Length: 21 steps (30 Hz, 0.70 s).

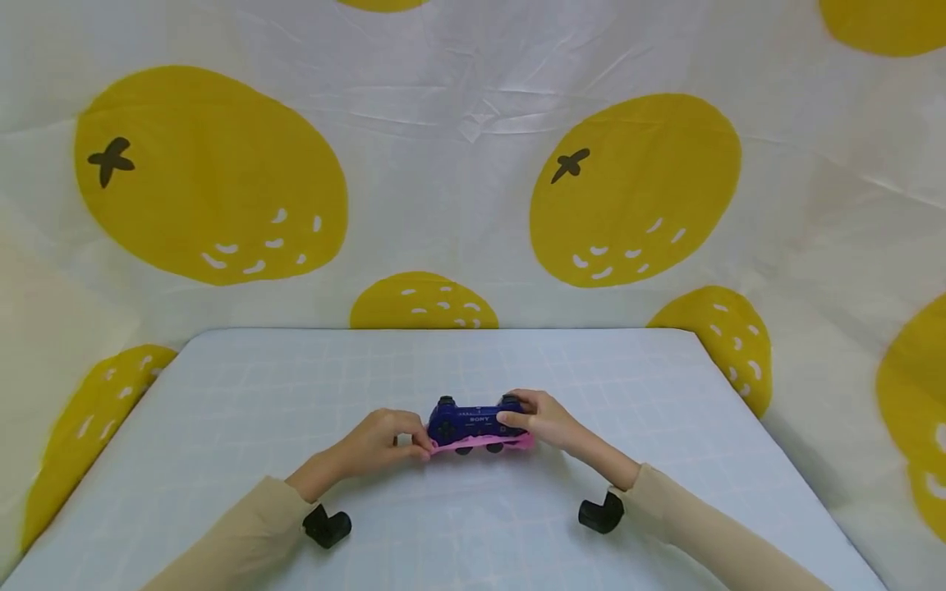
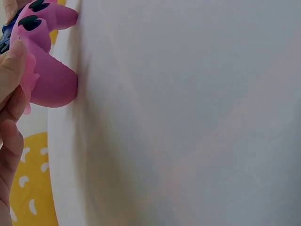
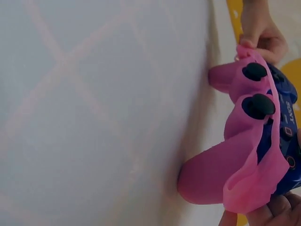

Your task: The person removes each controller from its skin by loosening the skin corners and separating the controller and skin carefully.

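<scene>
A dark blue game controller [image 1: 466, 423] stands tilted up at the middle of the table, its SONY face toward me. A pink silicone cover [image 3: 207, 172] wraps its grips and lower part, and the black thumbsticks [image 3: 257, 106] poke through it. The cover's loose edge is stretched across the controller's face, leaving the upper part bare. My left hand [image 1: 375, 443] pinches this edge at the left end between thumb and fingers. On the other side, my right hand [image 1: 545, 420] grips the controller's right end, thumb on the face. The fingers behind it are partly hidden.
The table [image 1: 244, 377] has a pale, faintly checked cloth. Behind it hangs a white curtain [image 1: 443, 164] with large yellow fruit prints. A black wrist camera [image 1: 327, 526] sits at the left cuff, another black camera [image 1: 601, 513] at the right.
</scene>
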Tool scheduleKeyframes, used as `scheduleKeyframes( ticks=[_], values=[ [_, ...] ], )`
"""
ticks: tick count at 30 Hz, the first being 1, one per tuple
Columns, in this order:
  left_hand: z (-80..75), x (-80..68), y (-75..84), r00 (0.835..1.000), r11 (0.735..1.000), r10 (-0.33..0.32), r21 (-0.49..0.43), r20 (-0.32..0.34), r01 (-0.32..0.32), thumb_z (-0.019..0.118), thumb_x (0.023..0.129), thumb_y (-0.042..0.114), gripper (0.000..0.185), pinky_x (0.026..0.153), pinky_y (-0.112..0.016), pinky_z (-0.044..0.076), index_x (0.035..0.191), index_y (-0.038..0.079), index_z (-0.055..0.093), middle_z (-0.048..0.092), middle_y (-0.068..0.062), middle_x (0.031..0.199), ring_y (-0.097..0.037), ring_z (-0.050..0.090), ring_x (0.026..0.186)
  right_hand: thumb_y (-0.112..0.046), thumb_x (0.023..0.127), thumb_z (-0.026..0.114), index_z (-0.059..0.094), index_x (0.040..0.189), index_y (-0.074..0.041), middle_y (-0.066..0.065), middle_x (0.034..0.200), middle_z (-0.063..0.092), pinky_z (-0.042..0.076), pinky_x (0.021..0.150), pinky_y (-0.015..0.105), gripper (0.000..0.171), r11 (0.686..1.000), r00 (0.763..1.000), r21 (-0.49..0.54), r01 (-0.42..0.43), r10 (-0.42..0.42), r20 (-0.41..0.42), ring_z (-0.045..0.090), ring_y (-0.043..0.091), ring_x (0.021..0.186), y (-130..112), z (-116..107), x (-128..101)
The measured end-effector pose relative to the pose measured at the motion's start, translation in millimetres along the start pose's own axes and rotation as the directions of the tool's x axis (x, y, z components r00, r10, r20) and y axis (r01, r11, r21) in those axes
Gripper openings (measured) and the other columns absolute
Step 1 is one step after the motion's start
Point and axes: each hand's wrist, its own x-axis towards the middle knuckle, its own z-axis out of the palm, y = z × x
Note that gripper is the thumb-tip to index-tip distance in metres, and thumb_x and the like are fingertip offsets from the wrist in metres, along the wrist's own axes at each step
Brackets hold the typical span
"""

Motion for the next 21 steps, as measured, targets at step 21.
scheduleKeyframes(
  ticks=[21],
  values=[
    [5.5,-1.8,11.3,0.978,0.978,0.063,0.208,-0.198,-0.021,0.073,0.084,0.018,0.003,0.075,-0.018,0.051,0.086,0.018,0.074,0.067,0.010,0.084,-0.004,0.058,0.082,-0.037,0.089,0.066,0.046,0.139,0.001,0.021,0.137,0.053,0.037,0.104,0.059,0.066,0.996,0.996,-0.023,-0.084,0.084,-0.005,0.046,0.041,0.130,0,-3,6]
  ],
)
